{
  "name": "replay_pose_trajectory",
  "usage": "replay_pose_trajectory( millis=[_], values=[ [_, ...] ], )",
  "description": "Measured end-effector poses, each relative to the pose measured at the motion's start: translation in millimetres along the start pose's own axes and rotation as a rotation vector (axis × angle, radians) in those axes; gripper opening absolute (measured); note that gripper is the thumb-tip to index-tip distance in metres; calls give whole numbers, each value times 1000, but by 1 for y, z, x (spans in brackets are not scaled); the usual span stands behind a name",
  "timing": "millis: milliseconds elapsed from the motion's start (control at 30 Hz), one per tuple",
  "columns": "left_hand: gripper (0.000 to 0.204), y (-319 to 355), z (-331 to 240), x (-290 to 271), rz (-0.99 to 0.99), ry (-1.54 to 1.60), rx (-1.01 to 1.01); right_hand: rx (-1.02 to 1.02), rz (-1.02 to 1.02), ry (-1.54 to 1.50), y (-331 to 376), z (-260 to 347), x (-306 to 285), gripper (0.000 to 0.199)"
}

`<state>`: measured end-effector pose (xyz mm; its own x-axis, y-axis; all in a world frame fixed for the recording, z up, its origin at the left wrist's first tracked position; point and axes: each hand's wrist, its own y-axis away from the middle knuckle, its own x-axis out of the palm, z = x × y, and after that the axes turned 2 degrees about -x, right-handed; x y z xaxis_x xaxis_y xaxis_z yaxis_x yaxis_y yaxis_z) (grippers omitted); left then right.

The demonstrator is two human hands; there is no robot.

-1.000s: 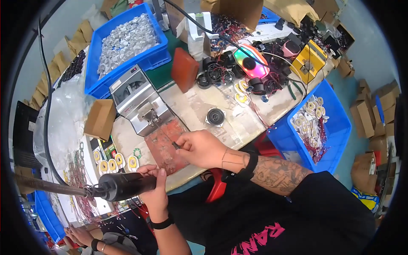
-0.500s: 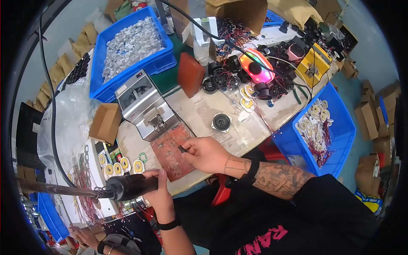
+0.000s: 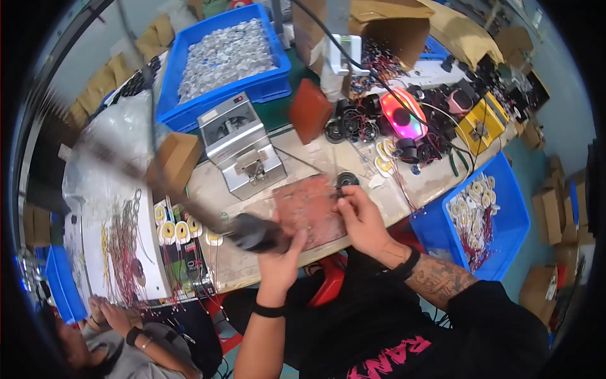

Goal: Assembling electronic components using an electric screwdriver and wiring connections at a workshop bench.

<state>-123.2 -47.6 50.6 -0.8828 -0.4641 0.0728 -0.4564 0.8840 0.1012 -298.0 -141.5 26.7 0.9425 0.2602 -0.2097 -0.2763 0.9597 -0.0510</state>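
While the board sits between both hands: reddish-brown pad [image 3: 309, 211] lies on the workbench [image 3: 404, 183] edge.
Right hand [image 3: 363, 218]: fingers pinched on a small black round part [image 3: 346, 181], now reached at the pad's far corner.
Left hand [image 3: 282, 256]: fist closed around a dark-handled tool [image 3: 252, 232], swung in closer than a second ago.
Beyond: grey metal machine [image 3: 243, 151], blue bin [image 3: 221, 57].

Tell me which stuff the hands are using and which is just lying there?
In use: left hand gripping black-handled tool; right hand at small black round part; reddish-brown mat.
Lying about: blue bin of silver parts; grey metal machine; glowing lamp; yellow box.
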Motion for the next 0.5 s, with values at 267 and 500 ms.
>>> replay_pose_trajectory(
  millis=[267, 500],
  values=[
    [29, -16, -3, 25, -120, -235, 161, -137, -81, 37, 11, 27, -28, 27],
    [44, -16, -21, -1, -321, -327, 412, 29, 313, -65, 23, 53, -22, 30]
  ],
)
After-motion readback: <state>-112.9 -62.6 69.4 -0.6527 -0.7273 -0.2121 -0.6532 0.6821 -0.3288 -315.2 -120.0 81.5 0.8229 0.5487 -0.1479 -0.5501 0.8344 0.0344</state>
